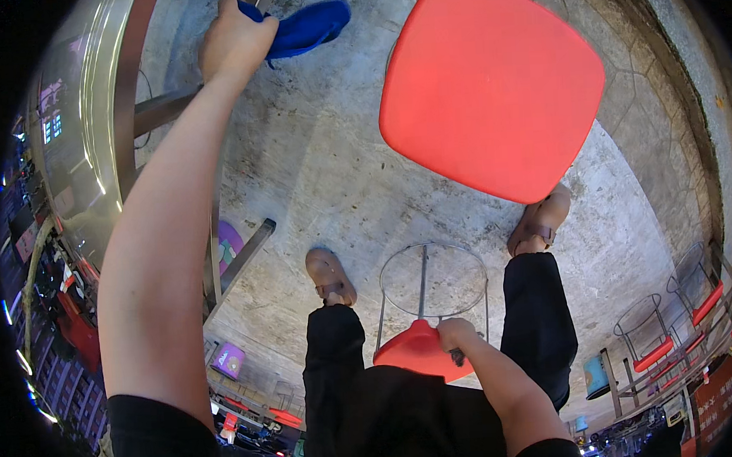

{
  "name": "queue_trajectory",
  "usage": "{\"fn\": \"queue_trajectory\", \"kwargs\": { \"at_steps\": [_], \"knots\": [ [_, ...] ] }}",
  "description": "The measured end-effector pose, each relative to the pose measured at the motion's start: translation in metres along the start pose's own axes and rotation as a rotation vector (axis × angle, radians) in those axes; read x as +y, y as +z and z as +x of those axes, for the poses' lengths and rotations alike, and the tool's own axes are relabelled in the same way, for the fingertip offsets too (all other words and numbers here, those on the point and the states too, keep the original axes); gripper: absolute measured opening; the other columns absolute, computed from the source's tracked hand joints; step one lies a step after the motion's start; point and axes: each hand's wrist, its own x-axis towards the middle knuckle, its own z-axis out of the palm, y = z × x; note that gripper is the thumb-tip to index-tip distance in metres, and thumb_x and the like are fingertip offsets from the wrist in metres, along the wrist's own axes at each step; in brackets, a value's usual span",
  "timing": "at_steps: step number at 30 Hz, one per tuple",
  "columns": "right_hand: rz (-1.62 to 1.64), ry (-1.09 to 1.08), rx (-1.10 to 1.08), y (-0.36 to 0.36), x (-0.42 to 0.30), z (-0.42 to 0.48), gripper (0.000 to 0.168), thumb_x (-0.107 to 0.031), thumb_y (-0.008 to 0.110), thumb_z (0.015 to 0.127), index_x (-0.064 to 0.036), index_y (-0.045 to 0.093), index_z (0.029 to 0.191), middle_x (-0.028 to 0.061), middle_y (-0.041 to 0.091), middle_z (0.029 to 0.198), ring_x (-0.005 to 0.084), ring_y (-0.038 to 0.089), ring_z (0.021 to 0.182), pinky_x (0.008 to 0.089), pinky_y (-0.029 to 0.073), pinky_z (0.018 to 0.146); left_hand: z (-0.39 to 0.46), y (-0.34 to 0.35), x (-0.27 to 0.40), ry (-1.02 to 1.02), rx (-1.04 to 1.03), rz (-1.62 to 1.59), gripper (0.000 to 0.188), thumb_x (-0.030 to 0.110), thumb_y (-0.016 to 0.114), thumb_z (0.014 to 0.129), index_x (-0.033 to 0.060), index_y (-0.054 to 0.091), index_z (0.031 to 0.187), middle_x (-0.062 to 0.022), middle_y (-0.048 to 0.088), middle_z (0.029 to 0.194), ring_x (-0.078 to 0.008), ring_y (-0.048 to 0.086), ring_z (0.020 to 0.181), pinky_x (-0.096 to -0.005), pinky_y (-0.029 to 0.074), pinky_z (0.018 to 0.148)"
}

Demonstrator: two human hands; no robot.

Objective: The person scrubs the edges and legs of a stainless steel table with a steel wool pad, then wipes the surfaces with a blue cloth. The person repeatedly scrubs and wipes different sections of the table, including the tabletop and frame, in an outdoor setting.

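Observation:
My left hand point(232, 43) is closed around a blue cloth point(311, 28), beside a metal bar at the upper left. Part of the cloth hangs out past my thumb. My right hand point(458, 333) is a fist at the edge of a red stool seat point(412, 347), with a small dark item point(458, 357) sticking out of it. I cannot tell what that item is. The stool's metal ring base point(434, 281) shows on the floor between my feet. Ahead of me is another red stool seat point(492, 88), seen from above; it hides its own legs.
A stainless steel table point(95, 100) with metal leg rails point(167, 108) stands to my left. My brown clogs point(330, 274) are on the concrete floor point(312, 157). More red stools point(652, 353), a purple bin point(228, 360) and a blue bin point(596, 376) appear near the lower rim.

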Motion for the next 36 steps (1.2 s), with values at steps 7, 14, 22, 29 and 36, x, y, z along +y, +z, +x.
{"fn": "queue_trajectory", "kwargs": {
  "at_steps": [7, 14, 22, 29, 36],
  "knots": [
    [0.074, -0.114, 0.095, -0.037, -0.095, 0.025, 0.027, -0.013, 0.063, 0.081, -0.004, 0.075, 0.103, 0.0166, 0.073, 0.108, 0.0335, 0.07, 0.103, 0.0455, 0.057, 0.083, -0.02, -0.012, 0.026, -0.139, -0.028, 0.012, 0.05, 0.035, 0.065, 0.084, 0.0097, 0.052, 0.125, -0.0182, 0.066, 0.113, -0.04, 0.066, 0.1, -0.0505, 0.053, 0.084],
    [0.352, -0.511, 0.235, -0.128, -0.158, 0.013, 0.037, -0.013, 0.056, 0.084, -0.001, 0.064, 0.118, 0.0216, 0.068, 0.113, 0.0374, 0.066, 0.106, 0.0474, 0.054, 0.087, -0.021, -0.009, 0.031, -0.198, -0.022, 0.028, 0.042, 0.032, 0.066, 0.082, 0.0133, 0.054, 0.118, -0.0147, 0.065, 0.112, -0.0399, 0.065, 0.098, -0.0513, 0.052, 0.082],
    [-0.027, -0.13, 1.259, -0.411, -0.063, -0.245, 0.052, -0.026, 0.069, 0.086, -0.006, 0.055, 0.133, 0.0297, 0.051, 0.132, 0.0381, 0.067, 0.093, 0.0429, 0.058, 0.077, -0.028, -0.011, 0.02, -0.288, -0.084, 0.052, 0.043, 0.036, 0.066, 0.081, 0.0133, 0.055, 0.117, -0.0161, 0.065, 0.109, -0.0391, 0.064, 0.099, -0.0511, 0.052, 0.083],
    [-0.021, 0.218, 0.687, -0.526, -0.008, -0.244, 0.051, -0.055, 0.051, 0.097, -0.011, 0.065, 0.119, 0.0175, 0.07, 0.113, 0.0363, 0.067, 0.107, 0.0482, 0.053, 0.089, -0.033, -0.003, 0.031, -0.459, -0.39, -0.024, 0.063, 0.04, 0.064, 0.085, 0.0077, 0.051, 0.138, -0.0236, 0.059, 0.131, -0.0408, 0.057, 0.12, -0.0507, 0.047, 0.098],
    [0.088, 0.255, 0.486, -0.429, 0.144, -0.214, 0.054, -0.051, 0.046, 0.1, -0.004, 0.068, 0.114, 0.0214, 0.071, 0.106, 0.0378, 0.067, 0.105, 0.0491, 0.051, 0.089, -0.058, 0.004, 0.046, -0.541, -0.498, -0.083, 0.062, 0.04, 0.063, 0.087, 0.0062, 0.052, 0.138, -0.0241, 0.059, 0.132, -0.0392, 0.057, 0.122, -0.0485, 0.047, 0.1]
  ]
}}
